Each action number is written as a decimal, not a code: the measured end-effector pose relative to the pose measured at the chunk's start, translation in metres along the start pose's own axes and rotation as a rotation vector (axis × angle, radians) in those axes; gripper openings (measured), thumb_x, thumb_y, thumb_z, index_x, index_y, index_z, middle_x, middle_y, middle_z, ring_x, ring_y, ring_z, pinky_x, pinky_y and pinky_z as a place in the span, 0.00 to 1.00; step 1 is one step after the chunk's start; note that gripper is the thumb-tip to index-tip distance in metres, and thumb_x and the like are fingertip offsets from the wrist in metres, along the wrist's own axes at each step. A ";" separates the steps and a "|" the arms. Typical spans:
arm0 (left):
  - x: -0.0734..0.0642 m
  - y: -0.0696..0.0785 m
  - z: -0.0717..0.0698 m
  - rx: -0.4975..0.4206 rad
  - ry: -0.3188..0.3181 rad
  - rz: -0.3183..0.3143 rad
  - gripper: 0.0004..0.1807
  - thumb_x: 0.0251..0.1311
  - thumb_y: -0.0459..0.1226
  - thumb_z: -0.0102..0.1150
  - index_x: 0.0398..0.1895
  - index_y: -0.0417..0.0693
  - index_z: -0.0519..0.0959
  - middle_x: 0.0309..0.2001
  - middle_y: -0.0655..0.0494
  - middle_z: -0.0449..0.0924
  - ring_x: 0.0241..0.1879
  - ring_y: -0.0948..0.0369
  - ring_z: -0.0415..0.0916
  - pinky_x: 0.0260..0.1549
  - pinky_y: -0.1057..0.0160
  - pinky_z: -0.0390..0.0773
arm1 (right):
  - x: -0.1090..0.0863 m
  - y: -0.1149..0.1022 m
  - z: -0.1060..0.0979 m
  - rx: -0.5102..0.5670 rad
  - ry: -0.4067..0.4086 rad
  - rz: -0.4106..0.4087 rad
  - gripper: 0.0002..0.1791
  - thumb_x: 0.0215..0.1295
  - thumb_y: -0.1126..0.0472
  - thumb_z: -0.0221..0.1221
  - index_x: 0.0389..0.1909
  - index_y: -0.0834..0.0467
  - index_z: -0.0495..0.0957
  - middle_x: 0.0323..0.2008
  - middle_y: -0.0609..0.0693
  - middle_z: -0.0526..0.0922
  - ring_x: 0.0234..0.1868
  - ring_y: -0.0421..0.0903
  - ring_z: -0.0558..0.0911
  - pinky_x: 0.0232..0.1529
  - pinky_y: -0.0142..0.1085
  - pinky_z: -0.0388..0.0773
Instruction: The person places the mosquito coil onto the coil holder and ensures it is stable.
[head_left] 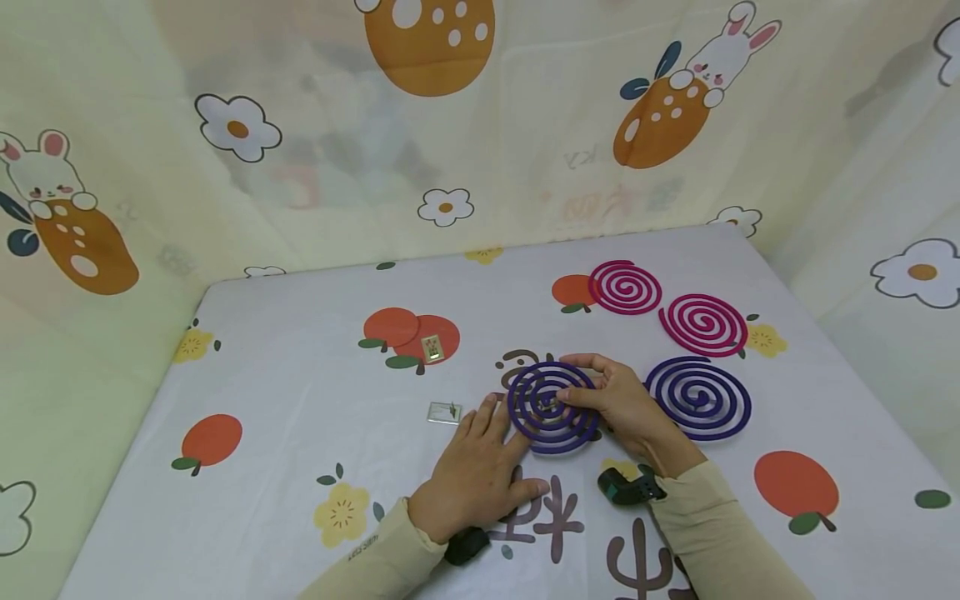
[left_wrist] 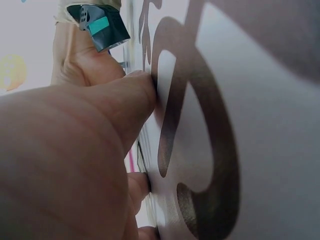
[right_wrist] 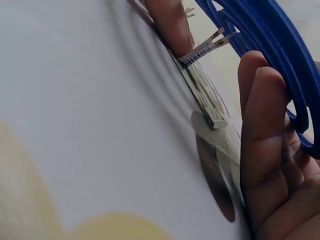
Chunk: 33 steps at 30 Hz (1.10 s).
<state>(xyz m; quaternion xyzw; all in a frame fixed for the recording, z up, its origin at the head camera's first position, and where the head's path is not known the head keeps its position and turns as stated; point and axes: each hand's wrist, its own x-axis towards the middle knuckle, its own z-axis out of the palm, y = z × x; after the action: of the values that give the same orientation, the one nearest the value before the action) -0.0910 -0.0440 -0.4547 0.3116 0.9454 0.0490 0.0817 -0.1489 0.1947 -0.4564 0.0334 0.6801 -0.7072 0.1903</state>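
Note:
A dark blue mosquito coil (right_wrist: 280, 40) is tilted above the table in my right hand (head_left: 626, 408), whose thumb and fingers pinch it from the right. Beneath it in the right wrist view is a thin metal coil stand (right_wrist: 214, 121), its forked prong (right_wrist: 205, 50) rising to the coil's underside near the middle. Whether the prong has entered the coil I cannot tell. My left hand (head_left: 480, 458) lies with fingers extended on the cloth at the coil's left. One of its fingertips (right_wrist: 172, 30) touches the stand beside the prong.
Another dark blue coil (head_left: 699, 400) lies right of my right hand. Behind it are two pink coils, one nearer (head_left: 705, 325) and one farther (head_left: 625, 287). A metal stand (head_left: 445, 412) lies left of the hands, and a smaller metal piece (head_left: 432, 348) lies farther back.

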 end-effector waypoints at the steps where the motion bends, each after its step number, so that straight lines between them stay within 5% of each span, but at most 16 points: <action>1: 0.000 0.000 0.000 0.002 0.002 0.001 0.45 0.70 0.68 0.49 0.84 0.60 0.56 0.84 0.43 0.47 0.82 0.43 0.45 0.77 0.43 0.56 | 0.000 0.000 0.000 0.003 -0.002 -0.001 0.33 0.68 0.70 0.66 0.71 0.65 0.66 0.33 0.51 0.89 0.28 0.42 0.86 0.32 0.32 0.83; 10: -0.001 0.000 0.000 0.023 0.038 0.018 0.46 0.69 0.68 0.50 0.84 0.60 0.57 0.83 0.43 0.50 0.81 0.42 0.48 0.75 0.43 0.59 | 0.000 -0.001 0.002 0.008 -0.012 0.008 0.34 0.68 0.70 0.66 0.72 0.65 0.65 0.34 0.52 0.89 0.29 0.42 0.87 0.32 0.32 0.84; 23: 0.000 -0.001 -0.001 0.003 0.008 0.002 0.45 0.69 0.68 0.50 0.84 0.62 0.56 0.84 0.44 0.47 0.82 0.43 0.46 0.76 0.43 0.57 | 0.001 0.000 0.004 0.005 -0.023 0.006 0.33 0.68 0.70 0.65 0.71 0.65 0.65 0.37 0.53 0.89 0.29 0.42 0.86 0.32 0.32 0.84; 33: 0.000 -0.001 0.000 -0.009 0.012 0.007 0.44 0.69 0.68 0.50 0.84 0.63 0.57 0.84 0.44 0.48 0.82 0.43 0.46 0.76 0.43 0.57 | -0.001 0.000 0.003 0.003 -0.018 0.014 0.35 0.67 0.69 0.67 0.72 0.65 0.65 0.43 0.55 0.89 0.38 0.43 0.88 0.37 0.34 0.85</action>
<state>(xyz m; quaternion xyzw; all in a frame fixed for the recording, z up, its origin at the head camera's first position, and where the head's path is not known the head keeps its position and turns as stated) -0.0920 -0.0449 -0.4553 0.3140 0.9446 0.0554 0.0776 -0.1477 0.1923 -0.4559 0.0321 0.6771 -0.7072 0.2012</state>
